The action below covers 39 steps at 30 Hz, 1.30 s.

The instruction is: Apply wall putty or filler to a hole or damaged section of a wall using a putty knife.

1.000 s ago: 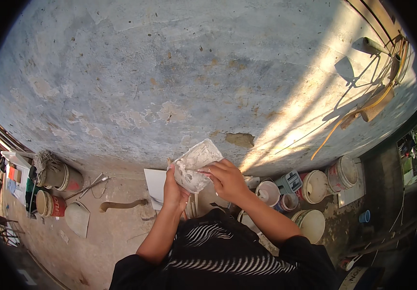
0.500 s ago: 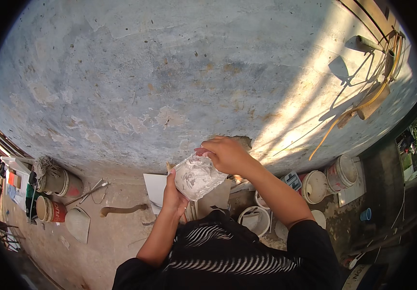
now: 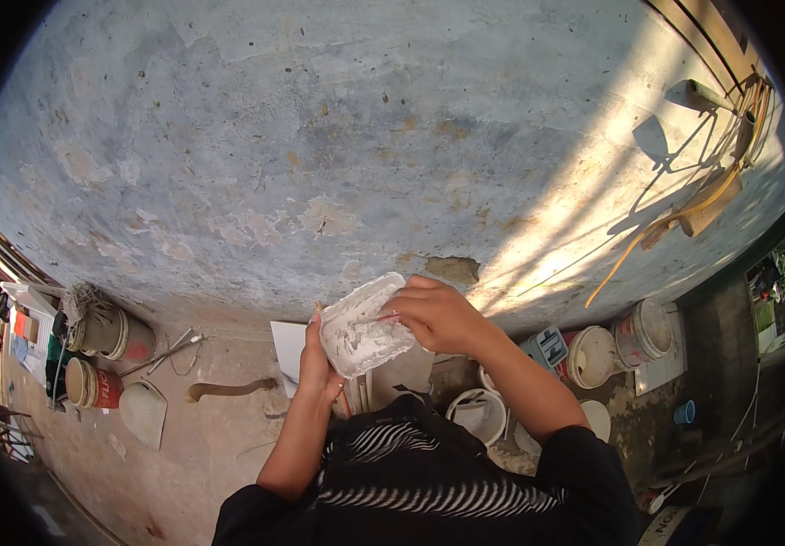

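Observation:
My left hand (image 3: 317,369) is closed round the left side of a shallow white tub (image 3: 345,338), which is tilted and smeared inside with thick white paste. A small tan tip (image 3: 318,307) sticks up beside my left thumb. My right hand (image 3: 440,316) reaches over the tub's right side with its fingers pinched together down in the paste. Something small and reddish shows at those fingertips, too little to name. The worn blue-grey wall (image 3: 256,118) stands just ahead, with a bare brownish patch (image 3: 454,267) above my right hand.
To the left stand a large bucket (image 3: 128,337), a smaller red-banded bucket (image 3: 92,383) and a pale scoop-shaped piece (image 3: 144,414). A curved wooden piece (image 3: 228,389) lies on the floor. A white bucket (image 3: 479,393) and further buckets (image 3: 643,329) stand right. A yellow hose (image 3: 633,238) hangs on the wall.
My right hand has moved down and right from the tub's far edge, its fingers now in the paste. The tub has tilted, showing more of its inside. The bare wall patch shows more fully.

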Available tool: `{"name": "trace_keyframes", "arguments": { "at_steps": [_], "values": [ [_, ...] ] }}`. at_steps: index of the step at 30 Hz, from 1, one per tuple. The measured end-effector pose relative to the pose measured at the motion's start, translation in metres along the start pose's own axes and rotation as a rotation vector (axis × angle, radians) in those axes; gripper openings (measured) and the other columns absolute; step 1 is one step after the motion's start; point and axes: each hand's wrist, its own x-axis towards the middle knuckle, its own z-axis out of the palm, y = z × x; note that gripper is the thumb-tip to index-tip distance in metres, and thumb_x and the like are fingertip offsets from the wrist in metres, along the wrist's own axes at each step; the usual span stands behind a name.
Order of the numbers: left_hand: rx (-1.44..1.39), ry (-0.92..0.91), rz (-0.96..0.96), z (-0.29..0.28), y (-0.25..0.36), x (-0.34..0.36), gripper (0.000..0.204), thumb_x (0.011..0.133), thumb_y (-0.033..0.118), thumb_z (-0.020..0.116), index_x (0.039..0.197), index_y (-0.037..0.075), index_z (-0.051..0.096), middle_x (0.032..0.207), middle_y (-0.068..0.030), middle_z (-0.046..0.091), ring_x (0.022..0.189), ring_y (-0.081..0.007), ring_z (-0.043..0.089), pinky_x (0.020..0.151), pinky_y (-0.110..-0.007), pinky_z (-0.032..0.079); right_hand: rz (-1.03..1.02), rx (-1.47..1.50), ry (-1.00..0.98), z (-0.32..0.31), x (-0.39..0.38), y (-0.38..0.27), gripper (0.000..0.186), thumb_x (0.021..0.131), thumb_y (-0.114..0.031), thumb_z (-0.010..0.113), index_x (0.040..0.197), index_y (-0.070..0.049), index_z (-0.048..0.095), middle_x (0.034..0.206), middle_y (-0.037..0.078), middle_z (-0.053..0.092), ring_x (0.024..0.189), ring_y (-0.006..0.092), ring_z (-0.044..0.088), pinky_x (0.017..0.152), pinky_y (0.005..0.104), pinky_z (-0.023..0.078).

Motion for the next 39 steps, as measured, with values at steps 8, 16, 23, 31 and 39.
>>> {"name": "trace_keyframes", "arguments": {
  "at_steps": [8, 16, 23, 31, 39],
  "values": [
    [0.009, -0.027, -0.009, -0.001, -0.005, 0.008, 0.064, 0.104, 0.052, 0.041, 0.143, 0.000, 0.044, 0.139, -0.0171, 0.056, 0.124, -0.0280, 0.059, 0.104, -0.042, 0.050, 0.521, 0.745, 0.487, -0.003, -0.032, 0.023, 0.018, 0.093, -0.005, 0.065, 0.110, -0.001, 0.066, 0.099, 0.005, 0.070, 0.092, 0.0139, 0.063, 0.082, 0.0308, 0.050],
    [-0.036, -0.061, 0.009, -0.002, -0.010, 0.013, 0.063, 0.104, 0.051, 0.038, 0.143, 0.002, 0.044, 0.139, -0.0147, 0.056, 0.125, -0.0283, 0.058, 0.106, -0.043, 0.048, 0.837, 1.618, 1.134, 0.023, -0.075, 0.050, 0.035, 0.093, -0.010, 0.064, 0.128, -0.006, 0.059, 0.118, 0.005, 0.068, 0.104, 0.0182, 0.066, 0.079, 0.0338, 0.052],
    [-0.065, -0.028, -0.025, -0.006, -0.035, 0.038, 0.060, 0.104, 0.050, 0.040, 0.143, 0.004, 0.045, 0.140, -0.0135, 0.055, 0.127, -0.0281, 0.057, 0.106, -0.044, 0.048, 0.890, 1.636, 1.129, 0.051, -0.113, 0.048, 0.041, 0.092, -0.009, 0.064, 0.133, -0.007, 0.057, 0.117, 0.005, 0.069, 0.103, 0.0192, 0.067, 0.084, 0.0353, 0.054],
    [-0.004, -0.049, -0.026, 0.015, -0.036, 0.032, 0.060, 0.104, 0.050, 0.040, 0.143, 0.004, 0.044, 0.142, -0.0132, 0.054, 0.128, -0.0281, 0.056, 0.107, -0.044, 0.047, 0.921, 1.515, 1.099, 0.064, -0.134, 0.050, 0.041, 0.092, -0.007, 0.063, 0.133, -0.008, 0.058, 0.115, 0.004, 0.070, 0.098, 0.0168, 0.069, 0.078, 0.0288, 0.054],
    [-0.021, -0.025, -0.039, -0.009, -0.048, 0.038, 0.061, 0.105, 0.049, 0.037, 0.144, 0.002, 0.043, 0.143, -0.0136, 0.054, 0.129, -0.0284, 0.055, 0.109, -0.044, 0.046, 0.844, 1.673, 1.352, 0.093, -0.176, 0.073, 0.043, 0.094, -0.007, 0.061, 0.136, -0.014, 0.053, 0.127, 0.005, 0.063, 0.109, 0.0244, 0.064, 0.089, 0.0384, 0.054]
  ]
}}
